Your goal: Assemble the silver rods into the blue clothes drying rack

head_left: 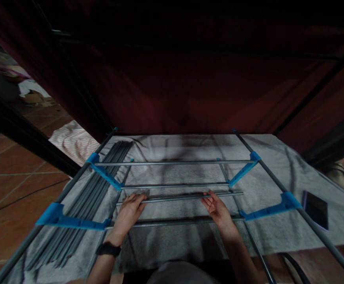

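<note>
Head view: the rod (174, 198), slim, straight and dull grey with a metallic look, runs crosswise between the rack's two crossbars nearest you. Your left hand (129, 210) has its fingers over the rod near one end; your right hand (214, 207) holds it lightly at the fingertips, short of the other end. Around them stands the rack, round grey poles (274, 177) joined by smooth blue brackets (263, 213), which look like plastic. To your left, spare rods (87, 205) lie side by side in a slanting bundle. A dark watch (108, 249) circles your left wrist.

Beneath everything spreads a soft, creased grey cloth (174, 240). Beyond it hangs a dark red curtain (183, 94), and reddish tiles (9, 165) cover the floor at left.

The rod's right end pokes past the inner pole. Outside the rack, your right-hand side offers cloth up to a phone (316, 211); ahead, cloth reaches the curtain's foot.
</note>
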Demonstrator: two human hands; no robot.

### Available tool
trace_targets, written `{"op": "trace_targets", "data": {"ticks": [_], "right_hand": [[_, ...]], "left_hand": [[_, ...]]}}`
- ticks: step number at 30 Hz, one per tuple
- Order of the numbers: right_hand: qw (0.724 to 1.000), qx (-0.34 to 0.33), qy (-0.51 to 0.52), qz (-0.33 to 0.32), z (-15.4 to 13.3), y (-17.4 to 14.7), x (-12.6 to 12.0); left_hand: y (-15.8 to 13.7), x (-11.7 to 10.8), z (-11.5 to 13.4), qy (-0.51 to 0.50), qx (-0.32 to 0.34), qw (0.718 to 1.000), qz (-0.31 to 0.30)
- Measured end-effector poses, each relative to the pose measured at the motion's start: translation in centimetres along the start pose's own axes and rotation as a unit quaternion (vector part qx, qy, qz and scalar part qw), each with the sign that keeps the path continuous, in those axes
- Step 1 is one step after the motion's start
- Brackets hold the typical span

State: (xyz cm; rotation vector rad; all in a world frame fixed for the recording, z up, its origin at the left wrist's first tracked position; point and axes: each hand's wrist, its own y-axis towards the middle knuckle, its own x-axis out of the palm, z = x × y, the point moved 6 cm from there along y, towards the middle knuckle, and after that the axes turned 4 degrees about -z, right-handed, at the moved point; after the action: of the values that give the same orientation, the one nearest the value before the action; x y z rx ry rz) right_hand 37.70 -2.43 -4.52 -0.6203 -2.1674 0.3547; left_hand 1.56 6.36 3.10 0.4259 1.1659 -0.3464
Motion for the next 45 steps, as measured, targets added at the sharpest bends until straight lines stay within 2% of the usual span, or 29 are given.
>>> {"op": "trace_targets", "data": {"ticks": [9, 16, 24, 33, 37, 45], "right_hand": [[1.000, 0.014, 0.004, -0.024, 1.1, -0.7, 1.1], [0.998, 0.016, 0.004, -0.060, 1.5, -1.2, 1.9], [0.996, 0.017, -0.008, -0.086, 2.2, -1.5, 2.8], [0.997, -0.005, -0.032, -0.072, 1.8, -2.2, 3.4], [0.994, -0.002, -0.048, -0.100, 1.6, -3.1, 4.6], [0.981, 0.000, -0.090, -0.170, 2.2, -5.0, 8.6]], "left_hand": [[2.3, 2.8, 6.9, -0.029, 0.083, 0.995, -0.039], [3.1, 3.8, 9.7, -0.040, 0.107, 0.992, -0.062], [3.1, 4.0, 10.2, -0.054, 0.105, 0.989, -0.085], [2.9, 4.3, 9.9, -0.040, 0.105, 0.992, -0.057], [2.8, 3.9, 9.5, -0.037, 0.097, 0.994, -0.042], [2.1, 2.8, 8.7, -0.036, 0.107, 0.994, -0.010]]}}
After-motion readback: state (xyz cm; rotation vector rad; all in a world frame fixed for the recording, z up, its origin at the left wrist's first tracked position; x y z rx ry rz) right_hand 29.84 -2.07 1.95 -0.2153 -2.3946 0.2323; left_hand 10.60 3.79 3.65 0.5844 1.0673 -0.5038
